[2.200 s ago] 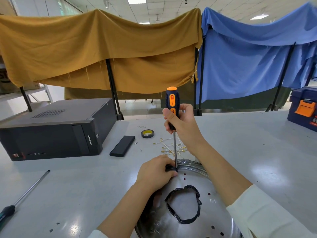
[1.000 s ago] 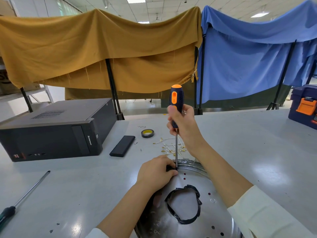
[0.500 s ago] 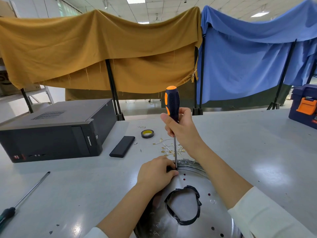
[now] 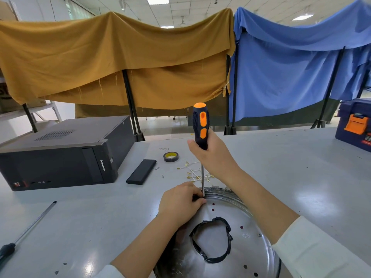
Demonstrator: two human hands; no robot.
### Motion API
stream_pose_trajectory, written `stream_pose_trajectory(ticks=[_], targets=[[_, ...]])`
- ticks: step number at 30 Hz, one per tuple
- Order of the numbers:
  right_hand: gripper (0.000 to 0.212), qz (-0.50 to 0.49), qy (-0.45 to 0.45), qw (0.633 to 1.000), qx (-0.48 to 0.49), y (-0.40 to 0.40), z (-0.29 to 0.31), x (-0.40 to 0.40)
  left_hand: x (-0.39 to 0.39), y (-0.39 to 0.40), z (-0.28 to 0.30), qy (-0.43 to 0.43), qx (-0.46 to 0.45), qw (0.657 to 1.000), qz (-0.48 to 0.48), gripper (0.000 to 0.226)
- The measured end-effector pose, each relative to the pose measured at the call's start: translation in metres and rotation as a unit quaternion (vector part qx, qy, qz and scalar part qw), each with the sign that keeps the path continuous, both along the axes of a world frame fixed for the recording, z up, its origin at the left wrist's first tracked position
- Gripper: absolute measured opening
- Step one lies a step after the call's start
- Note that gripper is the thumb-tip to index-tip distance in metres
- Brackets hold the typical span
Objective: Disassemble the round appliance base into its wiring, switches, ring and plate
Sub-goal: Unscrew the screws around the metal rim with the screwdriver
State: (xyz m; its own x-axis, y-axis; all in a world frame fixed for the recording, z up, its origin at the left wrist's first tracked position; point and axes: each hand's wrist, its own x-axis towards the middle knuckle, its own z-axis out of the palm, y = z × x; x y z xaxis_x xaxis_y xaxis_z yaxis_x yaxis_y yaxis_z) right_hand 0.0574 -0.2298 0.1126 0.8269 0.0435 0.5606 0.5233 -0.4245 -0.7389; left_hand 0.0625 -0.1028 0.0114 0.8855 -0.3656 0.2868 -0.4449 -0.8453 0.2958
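While the right hand [image 4: 208, 155] is wrapping its fingers [image 4: 193, 144] around the lower handle of the orange-and-black screwdriver [image 4: 200, 125], the shaft is standing nearly upright with its tip meeting the near-left rim of the round appliance base [image 4: 251, 255]. Left hand [image 4: 178, 203] is curling its fingers [image 4: 198, 200] over a small dark part at that rim, right beside the tip; what exactly it is pinching is hidden. Judgement: the left hand is steadying the part and the base so the driver is not slipping off a fastener.

Right forearm is reaching across the base from the lower right, wrist raised, hand well above the rim. Left forearm is coming in from the lower centre, hand lying low on the plate edge.

Base is lying on the grey surface [image 4: 301, 167] directly before the person, shiny plate up, with a loop of black ring [image 4: 210, 240] material lying loose on it. Beyond the rim, small brass-tipped wiring pieces [image 4: 195, 174] are lying on the surface, apparently already removed.
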Motion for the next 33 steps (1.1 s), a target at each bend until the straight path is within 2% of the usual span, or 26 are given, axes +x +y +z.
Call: stream_pose_trajectory(ticks=[2, 4, 6, 8, 10, 12, 22, 27, 31, 33], targets=[[0.03, -0.07, 0.008, 0.995, -0.073, -0.002, 0.003, -0.002, 0.0, 0.0, -0.001, -0.004, 0.0, 1.0, -0.004, 0.02], [0.028, -0.149, 0.03, 0.974, -0.166, -0.006, 0.008, -0.005, 0.0, 0.001, -0.001, -0.008, -0.001, 1.0, -0.006, 0.021], [0.026, -0.178, 0.064, 0.957, -0.221, -0.01, 0.015, -0.007, 0.0, 0.001, -0.001, -0.012, 0.002, 1.0, -0.007, 0.022], [0.029, -0.114, 0.121, 0.965, -0.205, -0.013, 0.023, -0.009, 0.0, 0.0, 0.0, -0.016, 0.006, 1.0, -0.01, 0.023], [0.033, -0.029, 0.174, 0.973, -0.147, -0.013, 0.03, -0.011, 0.001, 0.0, 0.0, -0.018, 0.008, 1.0, -0.013, 0.023], [0.029, -0.001, 0.198, 0.971, -0.135, -0.013, 0.034, -0.013, 0.001, -0.001, 0.0, -0.019, 0.01, 1.0, -0.015, 0.024], [0.029, -0.017, 0.2, 0.967, -0.154, -0.016, 0.036, -0.008, 0.002, -0.001, -0.001, -0.018, 0.004, 1.0, -0.019, 0.024], [0.023, -0.01, 0.233, 0.964, -0.129, -0.019, 0.038, -0.01, 0.003, -0.001, -0.001, -0.011, -0.001, 1.0, -0.016, 0.023], [0.023, -0.041, 0.21, 0.971, -0.104, -0.022, 0.037, -0.016, 0.003, -0.002, -0.001, -0.014, -0.007, 1.0, -0.012, 0.022], [0.025, -0.055, 0.182, 0.98, -0.057, -0.024, 0.044, -0.019, 0.003, -0.002, 0.0, -0.014, -0.008, 1.0, -0.009, 0.02]])
